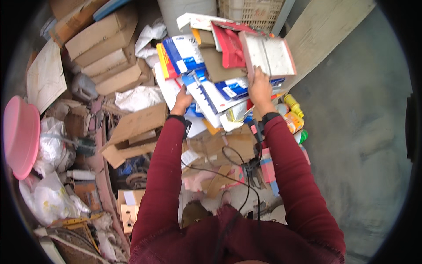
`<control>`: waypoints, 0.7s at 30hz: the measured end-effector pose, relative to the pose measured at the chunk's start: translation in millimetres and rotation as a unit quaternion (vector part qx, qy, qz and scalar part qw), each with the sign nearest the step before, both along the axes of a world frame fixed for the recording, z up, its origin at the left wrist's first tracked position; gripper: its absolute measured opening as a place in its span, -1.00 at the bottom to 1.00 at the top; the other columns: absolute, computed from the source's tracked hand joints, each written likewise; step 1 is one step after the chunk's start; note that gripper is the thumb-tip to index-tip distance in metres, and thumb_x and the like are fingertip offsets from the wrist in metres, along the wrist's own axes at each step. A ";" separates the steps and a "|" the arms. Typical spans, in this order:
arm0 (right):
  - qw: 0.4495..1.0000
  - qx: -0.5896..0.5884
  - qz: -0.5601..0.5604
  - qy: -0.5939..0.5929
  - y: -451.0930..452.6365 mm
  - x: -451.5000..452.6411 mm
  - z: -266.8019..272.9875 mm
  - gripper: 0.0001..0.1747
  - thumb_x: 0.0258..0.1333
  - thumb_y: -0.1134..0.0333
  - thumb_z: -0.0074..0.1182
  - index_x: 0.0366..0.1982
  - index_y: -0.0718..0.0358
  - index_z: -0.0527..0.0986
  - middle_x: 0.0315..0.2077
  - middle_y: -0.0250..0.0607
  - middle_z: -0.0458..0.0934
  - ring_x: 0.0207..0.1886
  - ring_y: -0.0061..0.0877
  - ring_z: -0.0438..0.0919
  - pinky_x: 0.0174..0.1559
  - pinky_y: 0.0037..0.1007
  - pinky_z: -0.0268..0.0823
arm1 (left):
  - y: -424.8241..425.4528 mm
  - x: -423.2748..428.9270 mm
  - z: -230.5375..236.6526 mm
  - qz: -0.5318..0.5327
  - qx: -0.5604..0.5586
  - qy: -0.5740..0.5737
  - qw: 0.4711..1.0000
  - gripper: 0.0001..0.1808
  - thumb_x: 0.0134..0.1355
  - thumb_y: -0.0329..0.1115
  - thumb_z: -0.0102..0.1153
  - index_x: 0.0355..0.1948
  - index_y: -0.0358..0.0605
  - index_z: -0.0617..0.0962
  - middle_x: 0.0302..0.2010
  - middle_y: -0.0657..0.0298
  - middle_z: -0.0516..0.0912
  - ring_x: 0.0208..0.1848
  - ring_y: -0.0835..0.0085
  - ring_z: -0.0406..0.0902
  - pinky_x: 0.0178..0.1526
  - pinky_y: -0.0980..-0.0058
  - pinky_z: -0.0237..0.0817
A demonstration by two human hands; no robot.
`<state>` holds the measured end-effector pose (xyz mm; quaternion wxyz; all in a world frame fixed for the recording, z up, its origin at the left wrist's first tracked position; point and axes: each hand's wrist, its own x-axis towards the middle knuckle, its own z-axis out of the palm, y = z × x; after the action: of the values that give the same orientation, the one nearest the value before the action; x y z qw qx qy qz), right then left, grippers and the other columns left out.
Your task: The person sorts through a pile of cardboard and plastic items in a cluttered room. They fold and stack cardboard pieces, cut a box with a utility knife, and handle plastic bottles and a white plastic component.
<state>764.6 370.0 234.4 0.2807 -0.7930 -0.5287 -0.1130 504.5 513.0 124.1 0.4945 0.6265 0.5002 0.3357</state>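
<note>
Before me lies a heap of flattened printed cartons and card. My left hand [181,100] is at the heap's left edge, its thumb against a blue-and-white printed carton [201,88]; whether its fingers grip beneath is hidden. My right hand [260,87] holds the near edge of a shallow white box with pink sides [271,56], fingers over its rim. Left of that box are a red folded carton [229,46] and a plain brown card [219,62]. A blue, white and yellow carton [180,56] lies at the upper left of the heap.
Flattened brown cartons [105,49] and an open cardboard box [138,128] lie left. A pink plastic basin [21,137] stands at far left. Yellow bottles [293,105] are beside my right forearm. Black cables [227,178] hang in front of me. A plastic crate [250,15] stands behind.
</note>
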 end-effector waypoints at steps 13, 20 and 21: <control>0.996 0.032 0.045 -0.064 -26.4 10.1 -3.9 -0.41 0.29 0.10 -0.16 0.27 0.20 0.18 0.20 0.15 0.23 0.24 0.04 0.21 0.26 -0.06 0.05 | -145.6 -27.0 -65.5 0.326 -0.218 -0.313 0.865 -0.20 0.31 0.11 -0.08 0.30 -0.38 0.15 0.26 -0.11 0.26 0.28 0.12 0.24 0.24 0.24 0.10; 0.980 0.151 0.101 0.076 -11.7 6.4 -20.7 -0.52 0.29 0.31 -0.20 0.19 0.34 0.25 0.10 0.14 0.36 0.20 0.00 0.24 0.30 -0.12 -0.05 | -117.0 -21.7 -35.5 0.345 -0.110 -0.230 0.903 -0.67 0.30 -0.33 -0.10 -0.01 -0.36 0.41 -0.11 -0.03 0.53 -0.06 0.23 0.47 -0.03 0.34 0.27; 0.974 0.188 0.110 0.064 3.2 4.2 -18.0 -0.54 0.29 0.31 -0.19 0.16 0.37 0.28 0.07 0.16 0.39 0.18 0.00 0.28 0.31 -0.13 -0.06 | -105.1 -19.0 -30.7 0.341 -0.085 -0.243 0.904 -0.70 0.31 -0.34 -0.10 -0.05 -0.35 0.43 -0.16 0.00 0.55 -0.12 0.26 0.49 -0.07 0.35 0.29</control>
<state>768.8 373.2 216.4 0.4682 -0.6689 -0.5630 -0.1280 485.5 407.9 93.4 0.5075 0.2723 0.5743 0.5818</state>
